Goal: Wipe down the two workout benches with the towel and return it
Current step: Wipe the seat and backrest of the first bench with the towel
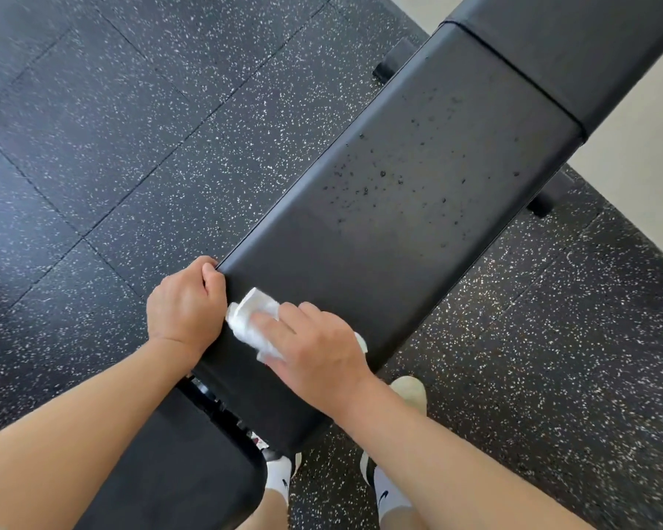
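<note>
The small white towel (255,323), soft, light and bunched, lies on the near end of the black worktop (418,185) under the right hand (314,353), fingers flat and pressing, while the left hand (186,304) curls round the worktop's edge beside it.

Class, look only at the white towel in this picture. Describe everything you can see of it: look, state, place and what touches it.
The towel is small, white and looks like soft cloth or paper, bunched and folded, not spread flat. It lies on the black padded bench near the near end of its long pad, close to the left edge. The right hand presses it down with straight fingers and covers much of it; a bit shows past the hand's far side. The left hand grips the bench edge beside it.
</note>
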